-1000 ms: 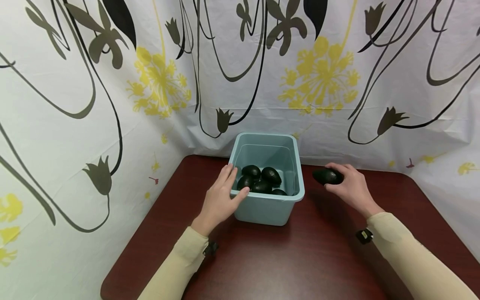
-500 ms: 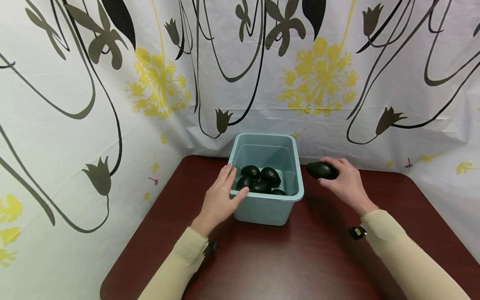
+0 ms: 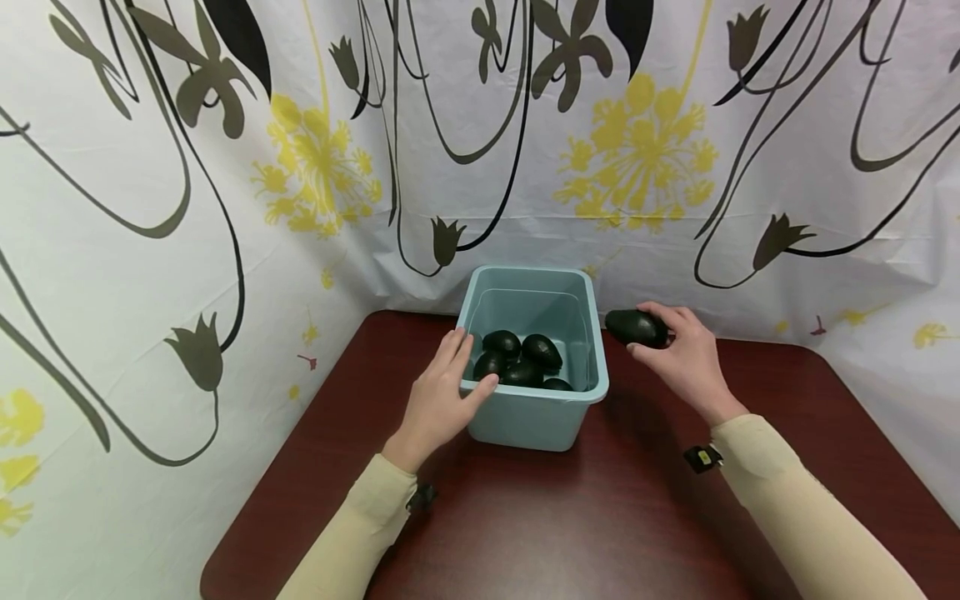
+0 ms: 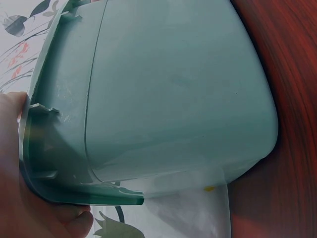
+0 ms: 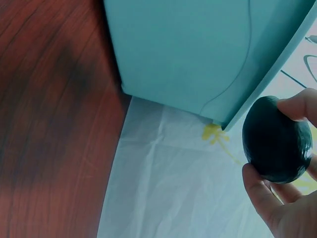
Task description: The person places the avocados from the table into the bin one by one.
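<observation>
over on the left, your left hand [image 3: 438, 400] rests on the near left corner of the pale blue tub [image 3: 581, 296], fingers laid straight along its outer wall and the thumb hooked over the rim; it holds nothing else. inside the tub lie dark avocados [image 3: 522, 360], heaped toward the near end and touching one another; five can be made out, though the nearest is partly cut off by the rim, so any beneath cannot be told. the far part of the tub floor shows bare. the tub stands on the dark red table [image 3: 570, 517], close to the flowered cloth [image 3: 300, 167] behind. just right of the tub's far right corner, your right hand [image 3: 686, 354] holds one more avocado [image 3: 636, 327] off the table, fingertips and thumb curled round it, beside the rim and not over the opening. from the right wrist view the palm side of that avocado is hidden by your fingers [image 5: 262, 196].
</observation>
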Tool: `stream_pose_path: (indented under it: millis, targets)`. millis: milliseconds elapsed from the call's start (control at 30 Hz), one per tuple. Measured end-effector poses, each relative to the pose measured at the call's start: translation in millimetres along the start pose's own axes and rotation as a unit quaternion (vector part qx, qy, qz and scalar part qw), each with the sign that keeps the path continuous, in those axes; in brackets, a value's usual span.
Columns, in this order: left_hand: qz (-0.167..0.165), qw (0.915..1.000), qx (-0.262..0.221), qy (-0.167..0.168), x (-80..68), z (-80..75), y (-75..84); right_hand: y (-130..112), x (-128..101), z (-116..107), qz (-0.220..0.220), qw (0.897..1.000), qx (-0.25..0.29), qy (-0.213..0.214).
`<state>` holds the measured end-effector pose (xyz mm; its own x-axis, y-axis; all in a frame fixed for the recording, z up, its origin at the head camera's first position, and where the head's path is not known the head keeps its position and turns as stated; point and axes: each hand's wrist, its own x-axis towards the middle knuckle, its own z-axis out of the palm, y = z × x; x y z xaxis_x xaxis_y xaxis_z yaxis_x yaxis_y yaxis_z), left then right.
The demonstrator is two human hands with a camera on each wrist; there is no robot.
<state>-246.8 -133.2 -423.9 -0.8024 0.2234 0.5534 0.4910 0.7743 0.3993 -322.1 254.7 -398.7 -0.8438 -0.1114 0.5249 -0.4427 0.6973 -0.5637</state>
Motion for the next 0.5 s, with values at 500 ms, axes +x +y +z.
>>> stream_pose_path:
  millis: [500]
  targets:
    - [-0.002, 1.0, 0.002, -0.001, 0.7, 0.8, -0.1, -25, 7, 8, -0.01, 0.999, 0.033, 0.017]
